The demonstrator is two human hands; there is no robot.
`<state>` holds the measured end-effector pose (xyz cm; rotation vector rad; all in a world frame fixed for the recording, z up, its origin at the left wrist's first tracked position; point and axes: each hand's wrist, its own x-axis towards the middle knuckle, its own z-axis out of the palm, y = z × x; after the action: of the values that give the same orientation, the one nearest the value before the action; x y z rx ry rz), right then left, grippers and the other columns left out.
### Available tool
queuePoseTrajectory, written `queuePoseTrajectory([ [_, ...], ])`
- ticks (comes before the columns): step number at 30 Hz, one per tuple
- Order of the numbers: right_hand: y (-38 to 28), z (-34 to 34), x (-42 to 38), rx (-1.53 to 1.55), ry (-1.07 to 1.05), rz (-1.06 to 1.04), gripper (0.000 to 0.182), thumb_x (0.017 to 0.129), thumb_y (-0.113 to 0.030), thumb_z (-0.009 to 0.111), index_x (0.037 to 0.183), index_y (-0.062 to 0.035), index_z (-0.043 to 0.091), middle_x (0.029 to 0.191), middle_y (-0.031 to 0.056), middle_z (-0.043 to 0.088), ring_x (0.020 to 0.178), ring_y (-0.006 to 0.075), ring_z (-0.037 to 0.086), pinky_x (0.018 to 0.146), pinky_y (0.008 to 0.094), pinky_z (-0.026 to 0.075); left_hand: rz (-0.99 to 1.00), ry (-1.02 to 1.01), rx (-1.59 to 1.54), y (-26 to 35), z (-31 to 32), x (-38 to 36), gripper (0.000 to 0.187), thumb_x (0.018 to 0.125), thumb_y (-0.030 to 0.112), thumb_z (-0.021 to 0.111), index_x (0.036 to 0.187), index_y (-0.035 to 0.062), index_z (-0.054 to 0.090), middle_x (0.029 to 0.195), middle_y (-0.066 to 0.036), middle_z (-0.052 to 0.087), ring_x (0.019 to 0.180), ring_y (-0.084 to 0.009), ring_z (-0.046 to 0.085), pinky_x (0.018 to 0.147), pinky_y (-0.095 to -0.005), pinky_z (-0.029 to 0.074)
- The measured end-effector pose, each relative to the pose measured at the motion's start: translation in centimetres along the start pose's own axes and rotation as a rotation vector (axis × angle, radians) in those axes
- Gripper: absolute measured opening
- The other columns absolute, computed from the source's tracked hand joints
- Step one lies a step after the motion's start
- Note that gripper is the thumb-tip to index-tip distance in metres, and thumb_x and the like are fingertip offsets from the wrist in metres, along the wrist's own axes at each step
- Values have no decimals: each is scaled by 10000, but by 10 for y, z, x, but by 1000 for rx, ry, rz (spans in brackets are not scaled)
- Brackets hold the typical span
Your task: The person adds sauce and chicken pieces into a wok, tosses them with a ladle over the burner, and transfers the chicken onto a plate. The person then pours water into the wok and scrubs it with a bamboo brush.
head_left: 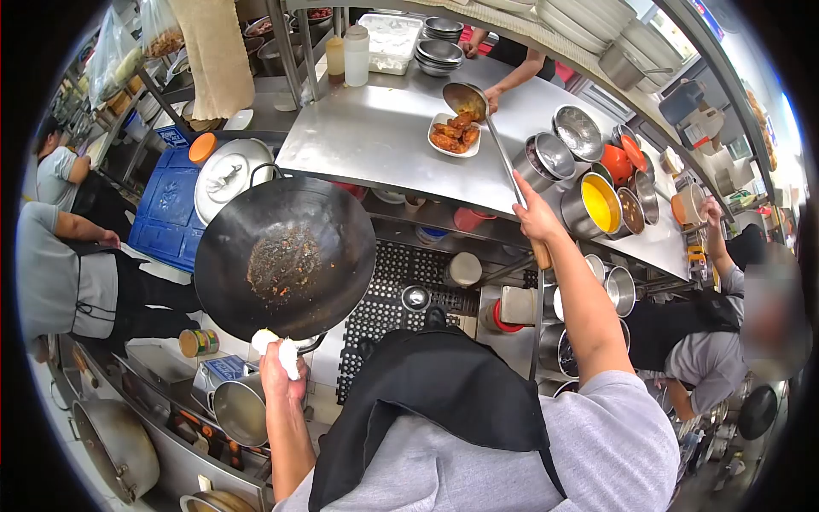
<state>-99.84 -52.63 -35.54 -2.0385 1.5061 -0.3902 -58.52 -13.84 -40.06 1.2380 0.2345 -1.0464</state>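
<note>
My left hand (284, 375) is closed on a white cloth (288, 357) at the near edge of a large black wok (286, 256), which has brown residue on its inside. My right hand (537, 215) grips the long handle of a ladle (466, 100). The ladle's bowl is tilted over a white dish (454, 136) on the steel counter, with orange-brown glazed food in the dish and some still at the ladle's lip. Across the counter, another person's hand (492, 96) is close to the ladle's bowl.
Steel pots, one with yellow liquid (601, 203), stand on the counter's right. A lidded pot (230, 177) and blue bin (175, 205) are left of the wok. Other people stand at the left (60, 264) and right (708, 341). A shelf (597, 72) overhangs the counter.
</note>
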Motion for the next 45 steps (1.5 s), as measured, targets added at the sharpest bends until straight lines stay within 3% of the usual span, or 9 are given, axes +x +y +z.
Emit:
queuePoseTrajectory([
  [5, 0, 0, -8, -118, 18, -3, 788, 886, -94, 565, 1556, -235, 175, 1375, 297, 492, 1247, 469, 487, 1047, 451, 392, -17, 3, -13, -4, -7, 4, 117, 905, 191, 536, 833, 102, 515, 570, -13, 478, 375, -141, 421, 346, -283, 304],
  [7, 12, 12, -7, -60, 39, -21, 778, 895, -75, 559, 1557, -235, 183, 1337, 292, 531, 1066, 443, 600, 928, 454, 470, -13, 16, -7, -4, -7, 3, 113, 903, 191, 536, 838, 103, 511, 572, -12, 476, 374, -140, 417, 345, -281, 301],
  [11, 5, 16, -15, 343, -43, 105, 760, 916, -27, 540, 1561, -240, 198, 1237, 244, 602, 603, 272, 625, 598, 406, 527, -26, 0, -5, -6, -11, 6, 110, 898, 190, 532, 829, 108, 506, 570, -7, 469, 376, -138, 414, 343, -274, 294],
  [13, 18, 24, -10, 451, -11, 52, 763, 930, 4, 516, 1565, -272, 196, 902, 114, 573, 457, 127, 452, 431, 318, 426, -22, -8, -14, -6, -11, 8, 112, 897, 191, 531, 826, 108, 506, 570, -9, 467, 378, -139, 415, 343, -273, 293],
  [15, 24, 23, -6, 491, -28, 81, 781, 934, 15, 498, 1564, -324, 185, 641, 2, 449, 432, 110, 420, 403, 291, 389, -21, 2, -15, -6, -13, 10, 116, 895, 196, 534, 828, 105, 511, 569, -9, 472, 378, -141, 420, 340, -275, 298],
  [22, 10, 12, 6, 786, -56, 117, 757, 937, -1, 495, 1559, -318, 202, 627, -4, 432, 441, 100, 424, 403, 272, 391, -4, 50, -23, -4, -9, 7, 112, 881, 196, 555, 851, 93, 525, 579, -18, 494, 376, -139, 435, 325, -270, 304],
  [28, -10, 15, -12, 537, -74, 56, 775, 930, -7, 505, 1569, -293, 173, 675, 30, 503, 446, 91, 406, 397, 279, 387, 3, 32, -19, -4, -9, 6, 114, 876, 197, 549, 842, 90, 531, 573, -13, 490, 375, -135, 432, 326, -261, 301],
  [35, 4, 38, -13, -152, 112, -129, 782, 912, -107, 554, 1556, -274, 143, 966, 300, 669, 951, 504, 612, 836, 546, 458, -15, 27, 13, -5, -11, 10, 144, 880, 217, 541, 816, 88, 539, 563, -11, 481, 389, -130, 441, 333, -261, 304],
  [45, 2, 41, -26, -109, 146, -182, 779, 905, -96, 545, 1553, -271, 151, 1041, 320, 645, 992, 519, 587, 850, 551, 452, 11, 36, 6, -5, -3, 5, 137, 887, 209, 550, 822, 90, 527, 563, -15, 472, 383, -143, 432, 337, -276, 298],
])
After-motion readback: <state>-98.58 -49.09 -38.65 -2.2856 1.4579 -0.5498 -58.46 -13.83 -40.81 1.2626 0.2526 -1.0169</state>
